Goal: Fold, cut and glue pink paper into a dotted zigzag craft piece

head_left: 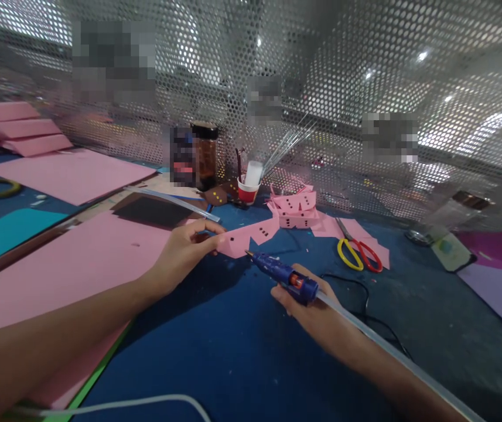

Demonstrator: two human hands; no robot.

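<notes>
My left hand (184,249) pinches one end of a pink foam strip (251,235) with zigzag edges and small square holes, holding it just above the blue table (233,346). My right hand (316,310) grips a blue hot glue gun (283,274) with an orange trigger part; a clear glue stick (391,351) runs out of its back along my forearm. The gun's nozzle touches or nearly touches the strip's lower edge near its middle.
A stack of similar pink cut pieces (297,210) lies behind. Yellow-and-red scissors (358,252) sit to the right. A red cup (248,190) and a dark jar (205,155) stand by the perforated metal wall. Pink foam sheets (79,258) cover the left; black cord (365,305) trails right.
</notes>
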